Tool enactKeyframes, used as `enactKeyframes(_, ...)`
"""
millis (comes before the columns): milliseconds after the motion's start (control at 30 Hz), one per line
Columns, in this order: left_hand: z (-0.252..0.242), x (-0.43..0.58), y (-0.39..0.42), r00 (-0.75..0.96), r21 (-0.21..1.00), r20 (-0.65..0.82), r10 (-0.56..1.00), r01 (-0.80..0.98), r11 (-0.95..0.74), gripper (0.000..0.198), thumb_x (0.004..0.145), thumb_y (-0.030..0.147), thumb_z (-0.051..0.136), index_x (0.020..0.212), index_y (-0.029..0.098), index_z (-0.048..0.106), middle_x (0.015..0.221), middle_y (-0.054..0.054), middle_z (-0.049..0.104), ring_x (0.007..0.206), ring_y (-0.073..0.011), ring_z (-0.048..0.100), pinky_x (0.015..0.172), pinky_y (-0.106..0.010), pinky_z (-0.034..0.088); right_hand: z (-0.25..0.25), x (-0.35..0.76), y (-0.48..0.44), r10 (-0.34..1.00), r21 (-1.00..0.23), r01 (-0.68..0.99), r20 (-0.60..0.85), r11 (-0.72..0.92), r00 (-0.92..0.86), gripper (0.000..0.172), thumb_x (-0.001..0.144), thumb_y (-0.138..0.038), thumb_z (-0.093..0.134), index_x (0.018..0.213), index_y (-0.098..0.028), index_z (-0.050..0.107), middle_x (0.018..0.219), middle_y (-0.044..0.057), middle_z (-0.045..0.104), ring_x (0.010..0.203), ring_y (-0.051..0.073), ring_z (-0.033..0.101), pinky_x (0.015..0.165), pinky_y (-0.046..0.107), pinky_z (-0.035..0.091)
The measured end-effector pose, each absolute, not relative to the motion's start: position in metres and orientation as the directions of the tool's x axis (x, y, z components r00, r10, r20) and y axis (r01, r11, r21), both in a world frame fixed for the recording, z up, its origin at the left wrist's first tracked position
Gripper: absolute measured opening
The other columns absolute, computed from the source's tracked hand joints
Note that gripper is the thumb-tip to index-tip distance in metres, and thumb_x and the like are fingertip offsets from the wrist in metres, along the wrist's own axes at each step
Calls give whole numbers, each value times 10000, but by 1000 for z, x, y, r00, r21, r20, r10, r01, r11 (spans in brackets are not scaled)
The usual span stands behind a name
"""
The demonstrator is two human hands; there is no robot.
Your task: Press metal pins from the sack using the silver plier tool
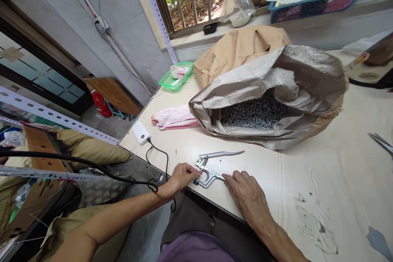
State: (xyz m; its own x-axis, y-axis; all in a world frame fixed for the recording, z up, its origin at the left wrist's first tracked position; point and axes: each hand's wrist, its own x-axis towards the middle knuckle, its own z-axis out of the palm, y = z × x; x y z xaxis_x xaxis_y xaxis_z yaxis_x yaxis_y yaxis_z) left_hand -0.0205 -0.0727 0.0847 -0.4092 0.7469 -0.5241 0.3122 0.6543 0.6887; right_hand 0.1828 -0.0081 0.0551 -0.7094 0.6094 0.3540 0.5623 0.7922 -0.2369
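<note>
Silver metal pliers (211,166) lie flat on the pale table (307,172) near its front edge, handles spread apart. My left hand (181,177) is closed in a pinch at the pliers' jaw, where a small red part (196,181) shows at the fingertips. My right hand (245,194) rests palm down on the table, its fingertips pressing on the lower handle of the pliers.
A big open grey sack (276,90) holding several small dark metal pieces (254,112) lies behind the pliers. A folded pink cloth (173,118), a white power bank (141,132) with black cable and a green basket (176,75) sit left. Scissors (382,142) lie far right.
</note>
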Motion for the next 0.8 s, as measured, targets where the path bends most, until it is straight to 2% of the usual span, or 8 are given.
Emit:
enactKeyframes(167, 85, -23, -73, -379, 627, -535, 755, 421, 655, 239, 634, 304, 594, 678, 93, 698, 521, 25, 506, 562, -105, 419, 531, -219, 285, 52, 183, -8, 607, -250, 554, 374, 794, -701, 266, 901, -154, 391, 799, -211, 629, 675, 25, 492, 664, 147, 386, 626, 295, 253)
enactKeyframes(367, 82, -25, -78, -201, 621, -555, 807, 545, 563, 242, 646, 299, 547, 488, 117, 566, 447, 49, 333, 501, -82, 302, 487, -230, 204, 55, 190, -11, 593, -267, 529, 387, 805, -706, 278, 885, -105, 379, 847, -210, 634, 691, 21, 498, 666, 140, 386, 629, 296, 265)
enactKeyframes(533, 81, -25, -79, -189, 610, -552, 812, 572, 548, 183, 623, 267, 535, 520, 121, 571, 465, 42, 382, 530, -95, 356, 499, -222, 234, 59, 192, -15, 587, -242, 537, 410, 808, -698, 276, 872, -81, 382, 839, -201, 628, 674, 22, 494, 669, 149, 385, 622, 298, 268)
enactKeyframes(800, 79, -28, -79, -162, 649, -620, 768, 445, 617, 223, 612, 331, 571, 591, 114, 614, 503, 36, 451, 533, -90, 371, 504, -216, 253, 57, 193, -17, 602, -262, 543, 404, 798, -689, 256, 876, -100, 392, 832, -207, 621, 667, 22, 490, 672, 153, 382, 621, 290, 262)
